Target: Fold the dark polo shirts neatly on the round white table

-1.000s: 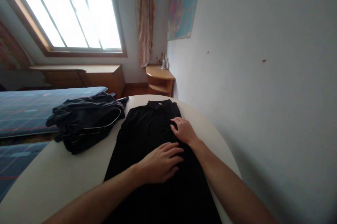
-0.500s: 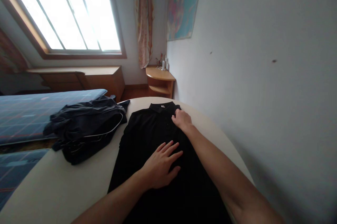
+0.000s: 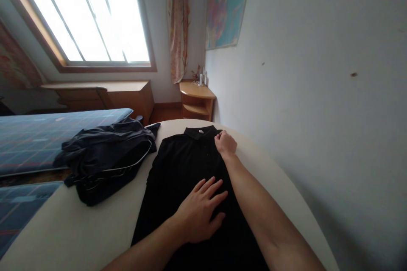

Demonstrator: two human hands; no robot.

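A black polo shirt [image 3: 184, 156] lies spread on a round cream table [image 3: 104, 228], its collar at the far end and a small pale label inside the neck. My left hand [image 3: 202, 211] rests flat over the middle of the shirt, fingers spread. At the shirt's far right shoulder, my right hand [image 3: 226, 143] has its fingers closed on the fabric. The lower part of the shirt runs out of view beneath my forearms.
Dark crumpled clothes [image 3: 108, 156] with white piping lie at the table's left edge. Beyond them is a bed with a blue plaid cover [image 3: 28, 139]. A white wall [image 3: 318, 127] stands close on the right. A wooden corner shelf [image 3: 197, 90] is behind the table.
The whole view has shifted slightly, with the scene lying a little further right. My left hand stays flat on the shirt and my right hand stays closed at the shoulder.
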